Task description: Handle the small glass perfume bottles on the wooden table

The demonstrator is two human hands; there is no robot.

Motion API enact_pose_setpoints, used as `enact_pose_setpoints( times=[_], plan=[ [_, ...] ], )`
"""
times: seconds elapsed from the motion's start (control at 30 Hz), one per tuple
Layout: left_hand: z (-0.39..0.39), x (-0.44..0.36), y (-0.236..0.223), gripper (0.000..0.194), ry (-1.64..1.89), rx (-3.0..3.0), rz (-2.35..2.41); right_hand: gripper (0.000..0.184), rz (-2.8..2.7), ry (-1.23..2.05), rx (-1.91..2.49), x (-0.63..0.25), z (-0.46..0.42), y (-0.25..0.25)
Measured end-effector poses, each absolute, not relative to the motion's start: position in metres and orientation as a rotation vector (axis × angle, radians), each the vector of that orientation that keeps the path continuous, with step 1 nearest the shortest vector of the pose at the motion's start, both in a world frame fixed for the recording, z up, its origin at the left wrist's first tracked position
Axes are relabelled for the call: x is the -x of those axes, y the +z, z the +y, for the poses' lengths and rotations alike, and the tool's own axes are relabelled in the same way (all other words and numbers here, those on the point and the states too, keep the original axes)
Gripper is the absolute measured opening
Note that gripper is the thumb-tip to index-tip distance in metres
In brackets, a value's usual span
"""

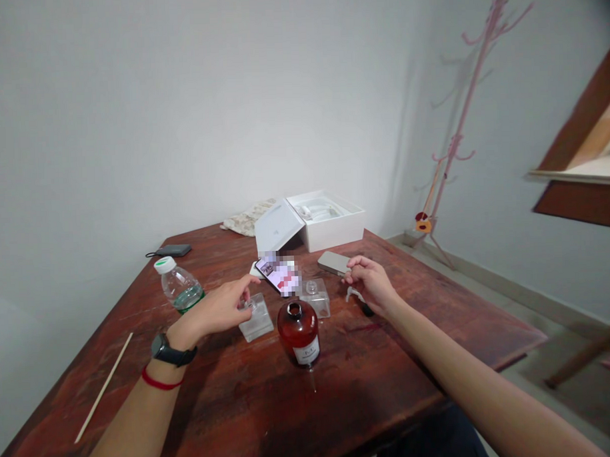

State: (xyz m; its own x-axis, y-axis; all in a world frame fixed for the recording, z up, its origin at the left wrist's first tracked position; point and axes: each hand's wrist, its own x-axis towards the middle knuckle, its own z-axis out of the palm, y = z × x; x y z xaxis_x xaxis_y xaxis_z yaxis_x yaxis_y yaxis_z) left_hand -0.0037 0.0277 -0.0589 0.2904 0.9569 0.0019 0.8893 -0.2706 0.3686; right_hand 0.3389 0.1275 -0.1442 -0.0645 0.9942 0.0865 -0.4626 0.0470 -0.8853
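My left hand (218,313) rests on a small clear square glass bottle (257,318), fingers around its neck. Beside it stands a round amber bottle (299,333) with a white label and an open mouth. A second clear square bottle (316,297) stands just behind the amber one. My right hand (369,283) hovers above the table with its fingers pinched on a small whitish pump piece (352,294). A small dark object (366,310) lies under that hand. A phone (278,273) with a lit screen lies behind the bottles.
A plastic water bottle (179,285) stands at the left. A thin wooden stick (104,386) lies near the table's left edge. An open white box (319,220), a grey case (333,262), a dark device (173,250) and a cloth (247,218) sit at the back. A pink coat stand (456,126) is at the right.
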Motion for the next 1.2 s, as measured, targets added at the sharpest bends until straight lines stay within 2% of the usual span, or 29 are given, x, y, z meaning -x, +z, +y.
enact_pose_setpoints(
  times=[0.2, 0.43, 0.67, 0.8, 1.03, 1.2],
  plan=[
    [0.027, 0.007, -0.056, 0.056, 0.306, -2.224, 1.691, 0.024, -0.935, 1.4, 0.771, -0.339, 0.127, -0.144],
    [0.024, 0.013, -0.063, 0.085, 0.164, -2.12, 1.727, 0.025, -0.941, 1.409, 0.774, -0.338, 0.126, -0.143],
    [0.027, 0.008, -0.065, 0.054, 0.011, -2.067, 1.757, 0.023, -0.959, 1.424, 0.767, -0.34, 0.126, -0.141],
    [0.024, 0.003, -0.06, 0.046, 0.003, -2.119, 1.821, 0.024, -0.968, 1.435, 0.756, -0.34, 0.127, -0.143],
    [0.018, -0.003, -0.042, 0.045, 0.08, -2.196, 1.853, 0.025, -1.006, 1.488, 0.745, -0.339, 0.125, -0.144],
    [0.014, -0.01, -0.03, 0.064, 0.247, -2.218, 1.923, 0.028, -1.045, 1.528, 0.702, -0.338, 0.124, -0.144]
  ],
)
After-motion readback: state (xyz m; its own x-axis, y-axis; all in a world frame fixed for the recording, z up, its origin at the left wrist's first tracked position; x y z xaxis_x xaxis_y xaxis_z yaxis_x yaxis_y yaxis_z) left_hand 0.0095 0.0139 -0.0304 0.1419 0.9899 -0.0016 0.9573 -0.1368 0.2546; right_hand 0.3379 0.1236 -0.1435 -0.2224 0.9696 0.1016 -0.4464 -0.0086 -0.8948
